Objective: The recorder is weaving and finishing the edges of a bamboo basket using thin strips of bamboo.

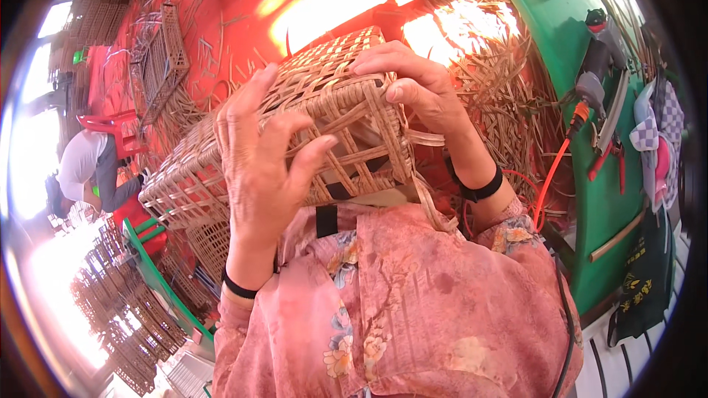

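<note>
A woven basket (pixel 349 131) of flat tan strips is tilted in front of my body, its open-lattice side toward me. My left hand (pixel 258 155) is at its left part, fingers spread and thumb apart, with the palm side near the weave. At the upper right corner, my right hand (pixel 424 88) grips the rim, fingers over the top and thumb at the near side. Loose strip ends (pixel 425 199) hang from the basket's right edge by my right wrist. The basket's underside is hidden.
On the right, a green table (pixel 601 250) holds a power tool (pixel 596 66) with an orange cord (pixel 552 180). Straw-like strips (pixel 501 96) litter the red floor (pixel 243 0). Another basket frame (pixel 164 66) lies at far left, near a bent-over person (pixel 81 166) and a red chair (pixel 118 133).
</note>
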{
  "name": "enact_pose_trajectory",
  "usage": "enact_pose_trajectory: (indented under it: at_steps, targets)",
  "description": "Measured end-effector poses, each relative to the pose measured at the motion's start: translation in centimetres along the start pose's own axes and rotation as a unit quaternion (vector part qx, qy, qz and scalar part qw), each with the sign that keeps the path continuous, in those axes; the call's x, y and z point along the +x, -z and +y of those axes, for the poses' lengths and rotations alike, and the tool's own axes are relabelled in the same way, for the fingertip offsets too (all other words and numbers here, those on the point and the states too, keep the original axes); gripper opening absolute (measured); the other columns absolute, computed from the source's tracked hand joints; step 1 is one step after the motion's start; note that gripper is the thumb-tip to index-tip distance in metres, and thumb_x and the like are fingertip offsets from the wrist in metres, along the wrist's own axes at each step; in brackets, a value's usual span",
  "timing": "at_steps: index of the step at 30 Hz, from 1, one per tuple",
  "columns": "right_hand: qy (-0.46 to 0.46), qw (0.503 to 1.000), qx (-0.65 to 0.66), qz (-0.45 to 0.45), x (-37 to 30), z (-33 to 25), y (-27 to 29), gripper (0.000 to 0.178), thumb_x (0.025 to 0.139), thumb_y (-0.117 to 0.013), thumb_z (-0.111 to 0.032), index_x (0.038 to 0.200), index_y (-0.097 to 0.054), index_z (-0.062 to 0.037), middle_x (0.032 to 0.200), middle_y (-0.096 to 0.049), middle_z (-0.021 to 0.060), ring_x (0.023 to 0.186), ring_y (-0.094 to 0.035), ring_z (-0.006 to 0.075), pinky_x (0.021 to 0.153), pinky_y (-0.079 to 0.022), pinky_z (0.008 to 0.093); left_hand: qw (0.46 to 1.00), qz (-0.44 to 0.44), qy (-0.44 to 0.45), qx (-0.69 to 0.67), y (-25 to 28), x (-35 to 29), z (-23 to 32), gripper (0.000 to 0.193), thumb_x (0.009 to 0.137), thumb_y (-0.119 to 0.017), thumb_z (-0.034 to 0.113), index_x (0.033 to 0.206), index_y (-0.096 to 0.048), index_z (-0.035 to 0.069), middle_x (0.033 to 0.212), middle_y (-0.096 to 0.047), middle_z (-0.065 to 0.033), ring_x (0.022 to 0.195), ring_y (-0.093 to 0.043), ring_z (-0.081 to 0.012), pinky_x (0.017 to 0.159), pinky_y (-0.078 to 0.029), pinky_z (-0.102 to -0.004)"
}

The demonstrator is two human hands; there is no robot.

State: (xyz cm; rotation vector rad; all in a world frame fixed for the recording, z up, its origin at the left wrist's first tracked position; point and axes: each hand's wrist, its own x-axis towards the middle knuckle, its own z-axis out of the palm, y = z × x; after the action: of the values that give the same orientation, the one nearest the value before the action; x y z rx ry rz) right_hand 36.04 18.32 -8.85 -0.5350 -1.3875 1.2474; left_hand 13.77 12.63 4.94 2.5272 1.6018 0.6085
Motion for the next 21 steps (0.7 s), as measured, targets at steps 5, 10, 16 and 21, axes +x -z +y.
enact_pose_trajectory:
  at_steps: [5, 10, 16, 21]
  targets:
    - [-0.058, 0.996, 0.063, 0.014, -0.4, -0.6, -0.3, 0.029, 0.095, -0.068, -0.018, 0.119, -0.076, -0.0024, 0.120, -0.072, 0.0089, 0.117, -0.063, 0.0207, 0.103, -0.048, 0.0361, 0.998, -0.017, -0.035, 0.051, -1.2, 0.9, 1.7, 0.032, 0.081, -0.085, 0.027, 0.093, -0.069, 0.003, 0.145, -0.055, -0.0174, 0.133, -0.051, -0.0373, 0.109, -0.039, -0.0502]
    - [-0.046, 0.999, 0.025, 0.004, -0.1, -1.4, -0.4, 0.030, 0.098, -0.067, -0.020, 0.121, -0.074, -0.0026, 0.123, -0.070, 0.0096, 0.120, -0.062, 0.0223, 0.107, -0.047, 0.0384, 0.996, -0.023, -0.054, 0.071, -0.9, 0.6, 1.9, 0.032, 0.079, -0.086, 0.028, 0.088, -0.071, 0.002, 0.146, -0.055, -0.0173, 0.133, -0.051, -0.0370, 0.109, -0.037, -0.0508]
    - [-0.039, 0.997, -0.007, -0.062, 0.4, -2.8, -0.7, 0.040, 0.094, -0.072, -0.021, 0.129, -0.070, -0.0034, 0.129, -0.070, 0.0108, 0.125, -0.061, 0.0256, 0.110, -0.045, 0.0409, 0.997, -0.024, -0.003, -0.077, -2.1, 0.5, 0.5, 0.027, 0.079, -0.086, 0.025, 0.083, -0.070, 0.003, 0.150, -0.054, -0.0162, 0.131, -0.051, -0.0362, 0.111, -0.035, -0.0501]
    - [-0.014, 0.993, -0.086, -0.075, 1.0, -4.2, -0.8, 0.048, 0.086, -0.077, -0.017, 0.131, -0.068, -0.0032, 0.128, -0.070, 0.0120, 0.124, -0.062, 0.0258, 0.110, -0.046, 0.0412, 0.974, -0.029, 0.068, -0.212, -1.9, 0.3, 0.0, 0.022, 0.083, -0.084, 0.019, 0.082, -0.069, 0.003, 0.147, -0.056, -0.0149, 0.124, -0.057, -0.0267, 0.098, -0.045, -0.0396]
